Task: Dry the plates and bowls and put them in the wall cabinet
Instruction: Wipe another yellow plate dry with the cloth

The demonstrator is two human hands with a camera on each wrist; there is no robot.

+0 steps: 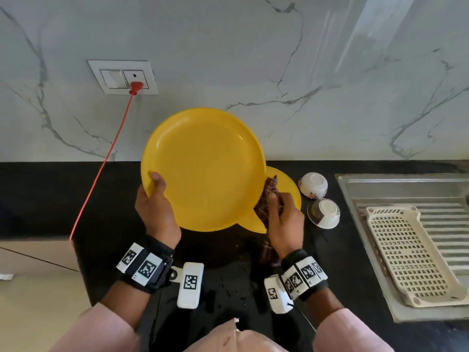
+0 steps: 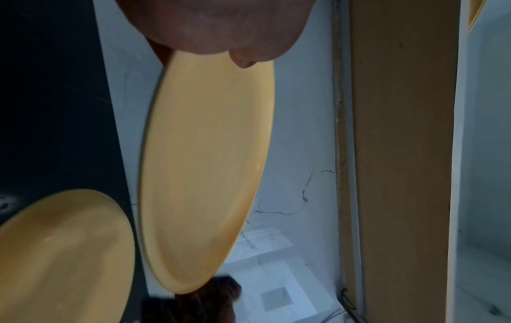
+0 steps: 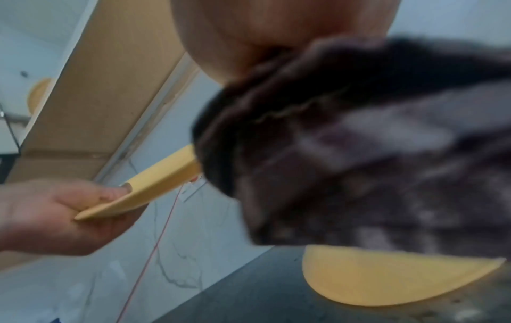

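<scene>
My left hand (image 1: pixel 154 199) grips the left rim of a yellow plate (image 1: pixel 203 168), thumb on its upper face, and holds it tilted above the black counter. The same plate (image 2: pixel 204 170) shows edge-on in the left wrist view and the plate (image 3: pixel 155 185) in the right wrist view. My right hand (image 1: pixel 284 217) clutches a dark patterned cloth (image 1: pixel 266 207) at the plate's right rim; the cloth (image 3: pixel 359 142) fills that wrist view. A second yellow plate (image 1: pixel 286 184) lies on the counter under the first. Two small white bowls (image 1: pixel 313 185) (image 1: pixel 324 213) sit upside down to its right.
A steel sink drainboard (image 1: pixel 360 189) with a cream perforated rack (image 1: pixel 411 252) lies at the right. A red cord (image 1: pixel 101 168) runs from a wall socket (image 1: pixel 124 77) down to the counter's left edge. A brown cabinet panel (image 2: pixel 398 153) stands above. Water drops spot the counter (image 1: pixel 228 283).
</scene>
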